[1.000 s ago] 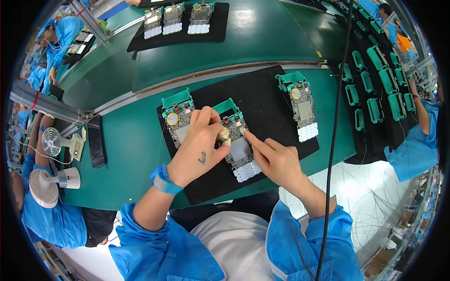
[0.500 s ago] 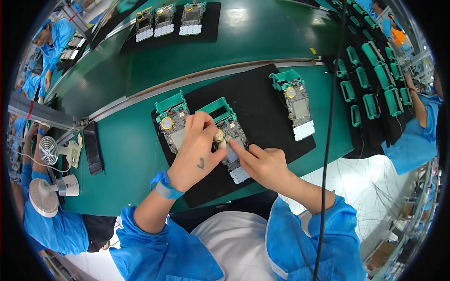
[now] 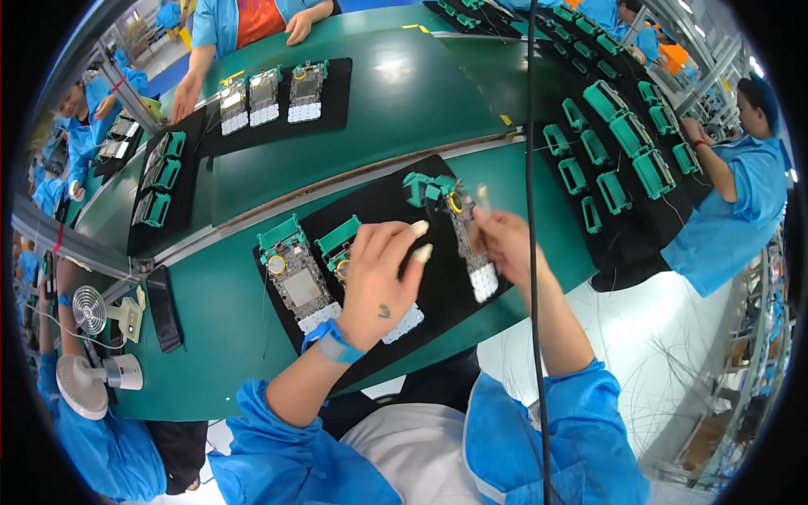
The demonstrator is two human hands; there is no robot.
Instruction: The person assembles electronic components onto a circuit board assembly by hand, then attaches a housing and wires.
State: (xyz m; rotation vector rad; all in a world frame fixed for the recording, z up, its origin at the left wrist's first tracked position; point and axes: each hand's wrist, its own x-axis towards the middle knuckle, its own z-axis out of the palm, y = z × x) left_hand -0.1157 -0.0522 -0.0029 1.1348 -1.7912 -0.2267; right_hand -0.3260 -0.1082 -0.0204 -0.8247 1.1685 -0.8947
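My right hand point(image 3: 509, 244) grips a circuit board point(image 3: 468, 236) by its right edge, over the right part of the black mat point(image 3: 404, 210). The board is tilted and slightly blurred, with a green plastic frame point(image 3: 429, 188) at its far end and a yellow-rimmed round part near it. My left hand point(image 3: 383, 282) is open above the middle circuit board point(image 3: 406, 325), hiding most of it; cream finger cots cover its thumb and a fingertip. Left of that hand, another circuit board point(image 3: 300, 288) with its green frame point(image 3: 282, 236) lies on the mat.
Several green frames point(image 3: 627, 139) lie in rows at the right, beside a co-worker. Across the dividing rail, three boards point(image 3: 263, 97) rest on a black mat near another person's hands. A phone point(image 3: 164, 307) and two small fans point(image 3: 88, 310) are at the left. A black cable point(image 3: 534, 337) hangs in front.
My right hand has left the middle board and taken hold of the right one, shifting it left. My left hand has opened its pinch over the middle board. The view has tilted up and turned.
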